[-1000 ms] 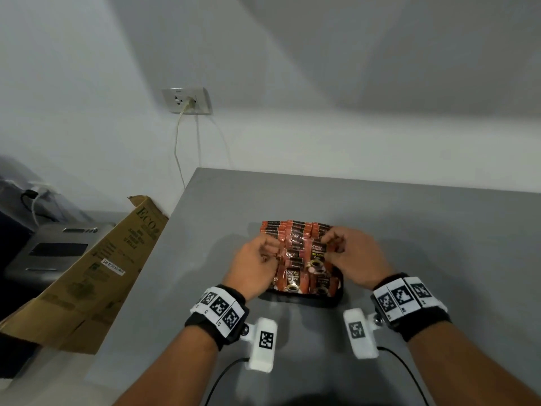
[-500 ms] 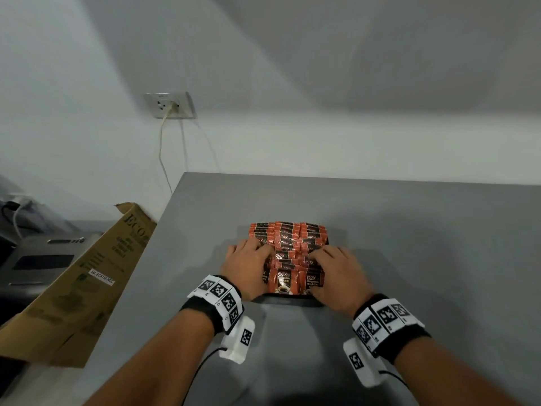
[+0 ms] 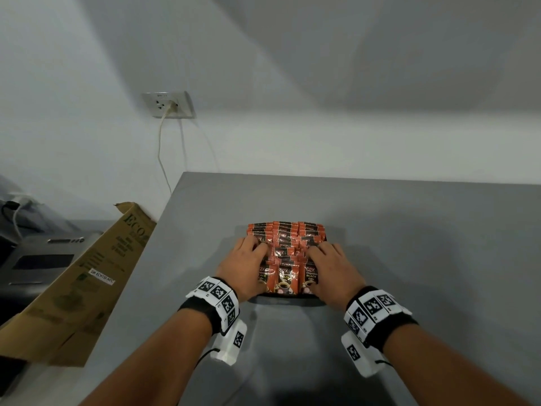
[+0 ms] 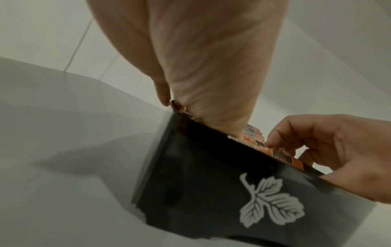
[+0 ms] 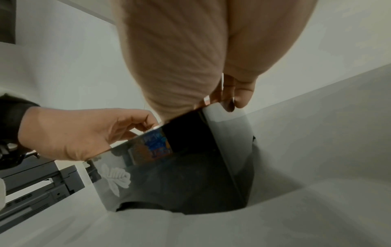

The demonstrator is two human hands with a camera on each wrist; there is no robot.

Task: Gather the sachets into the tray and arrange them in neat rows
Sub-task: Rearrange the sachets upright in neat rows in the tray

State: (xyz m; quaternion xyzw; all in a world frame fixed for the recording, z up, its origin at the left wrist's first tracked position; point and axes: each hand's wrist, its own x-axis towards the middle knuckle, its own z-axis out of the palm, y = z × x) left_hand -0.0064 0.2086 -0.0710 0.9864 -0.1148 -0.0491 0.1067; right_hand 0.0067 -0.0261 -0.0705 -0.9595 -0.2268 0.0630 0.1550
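Sachets (image 3: 285, 247) all sit in tray (image 4: 211, 192), in three rows; both hands (image 3: 248, 266) (image 3: 333, 272) press flat on top, squaring edges remaining.

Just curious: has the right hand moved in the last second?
Yes. The right hand has dropped from above the sachets to lie flat along the tray's right side, pressing them.
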